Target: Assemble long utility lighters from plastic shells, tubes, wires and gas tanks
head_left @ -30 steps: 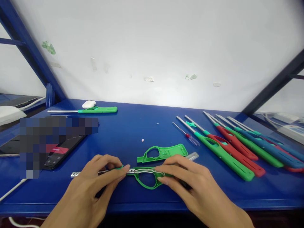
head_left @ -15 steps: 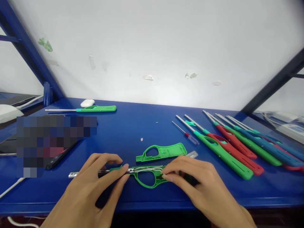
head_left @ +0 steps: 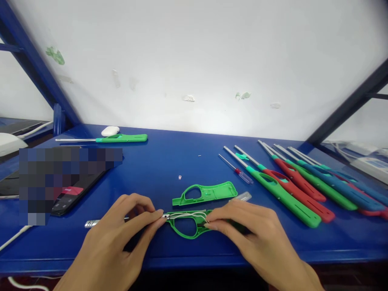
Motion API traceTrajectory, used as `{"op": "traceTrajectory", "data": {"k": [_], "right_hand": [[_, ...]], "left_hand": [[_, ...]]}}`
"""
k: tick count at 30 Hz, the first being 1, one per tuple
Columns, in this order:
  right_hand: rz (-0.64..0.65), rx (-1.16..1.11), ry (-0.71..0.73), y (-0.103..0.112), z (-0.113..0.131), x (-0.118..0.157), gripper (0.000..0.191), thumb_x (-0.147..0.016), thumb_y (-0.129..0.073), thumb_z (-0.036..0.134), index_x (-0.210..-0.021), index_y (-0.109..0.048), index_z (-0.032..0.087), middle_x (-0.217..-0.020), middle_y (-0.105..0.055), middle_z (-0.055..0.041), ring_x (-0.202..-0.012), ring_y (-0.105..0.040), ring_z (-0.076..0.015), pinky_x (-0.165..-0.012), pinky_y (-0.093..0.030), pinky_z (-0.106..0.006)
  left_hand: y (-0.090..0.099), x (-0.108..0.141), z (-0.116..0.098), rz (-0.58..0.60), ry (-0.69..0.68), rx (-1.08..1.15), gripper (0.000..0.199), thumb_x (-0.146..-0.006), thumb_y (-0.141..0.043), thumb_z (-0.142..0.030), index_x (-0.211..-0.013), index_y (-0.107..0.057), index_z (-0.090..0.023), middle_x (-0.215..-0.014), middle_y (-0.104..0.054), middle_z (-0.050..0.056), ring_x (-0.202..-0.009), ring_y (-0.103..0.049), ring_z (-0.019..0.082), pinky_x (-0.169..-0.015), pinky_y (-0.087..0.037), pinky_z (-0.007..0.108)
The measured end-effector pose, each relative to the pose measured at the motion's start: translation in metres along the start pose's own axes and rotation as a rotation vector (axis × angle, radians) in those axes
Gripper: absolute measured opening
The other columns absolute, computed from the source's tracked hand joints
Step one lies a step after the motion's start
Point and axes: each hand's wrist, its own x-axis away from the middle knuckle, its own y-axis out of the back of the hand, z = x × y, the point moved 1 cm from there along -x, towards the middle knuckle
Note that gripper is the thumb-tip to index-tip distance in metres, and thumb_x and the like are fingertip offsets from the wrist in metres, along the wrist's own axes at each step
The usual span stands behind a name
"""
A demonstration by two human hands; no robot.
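Note:
An opened green gas lighter (head_left: 185,234) lies in front of me, with thin white wires (head_left: 189,214) running along its half shell. My left hand (head_left: 117,238) pinches the small metal piece at the lighter's front end between thumb and forefinger. Beyond that hand, to the left, a silver tube tip (head_left: 91,223) sticks out. My right hand (head_left: 253,232) has its fingertips pinched together at the handle, where the wires end; it covers much of the handle. Just behind lies the other green half shell (head_left: 216,191), inner side up.
Several assembled lighters (head_left: 285,198) in green, red and blue lie at the right. A screwdriver (head_left: 239,171) is beside them. Behind the half shell sits a tiny pale part (head_left: 180,177). Back left are a green lighter (head_left: 121,138) and a white case (head_left: 110,131).
My left fingers have shifted slightly and now cover the teal piece that showed beneath them. My right hand stays at the handle. The whole view has moved a little.

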Motion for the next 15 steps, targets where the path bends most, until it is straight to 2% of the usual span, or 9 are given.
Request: {"op": "traceTrajectory", "data": {"k": [3,6,9,15], "right_hand": [[-0.04,0.015,-0.019,0.0026,0.0016,0.0017,0.019,-0.109,-0.069,0.016,-0.106,-0.084,0.026,-0.099,-0.09,0.0065,-0.083,-0.086,-0.0137,-0.085,-0.066,-0.018],[-0.054,-0.025,-0.071,0.0041,0.0019,0.0045,0.017,-0.104,-0.075,0.014,-0.108,-0.084,0.028,-0.1,-0.09,0.0085,-0.084,-0.087,-0.0127,-0.086,-0.065,-0.016],[-0.033,-0.076,-0.078,0.0035,0.0002,0.0063,0.018,-0.098,-0.084,0.012,-0.106,-0.084,0.028,-0.1,-0.09,0.0101,-0.085,-0.086,-0.0112,-0.088,-0.064,-0.013],[0.016,-0.1,-0.04,0.0016,-0.0024,0.0024,0.018,-0.1,-0.084,0.009,-0.106,-0.084,0.026,-0.1,-0.089,0.0091,-0.085,-0.085,-0.0097,-0.087,-0.062,-0.012]], "left_hand": [[-0.0006,0.0,0.0013,-0.012,-0.003,0.014,0.05,-0.116,-0.055,-0.055,-0.082,-0.084,-0.032,-0.09,-0.075,-0.003,-0.069,-0.076,0.005,-0.069,-0.056,0.01],[-0.0015,0.0007,0.0026,0.004,0.017,0.025,0.048,-0.116,-0.056,-0.056,-0.084,-0.084,-0.033,-0.092,-0.075,-0.003,-0.069,-0.076,0.005,-0.069,-0.056,0.01],[-0.0013,0.0012,0.0033,0.01,0.023,0.025,0.049,-0.116,-0.056,-0.055,-0.083,-0.084,-0.033,-0.093,-0.075,-0.003,-0.069,-0.076,0.005,-0.068,-0.056,0.01],[0.0003,0.0006,0.0029,0.002,0.0,0.019,0.05,-0.116,-0.055,-0.054,-0.081,-0.084,-0.032,-0.09,-0.075,-0.003,-0.066,-0.076,0.005,-0.066,-0.056,0.011]]}}
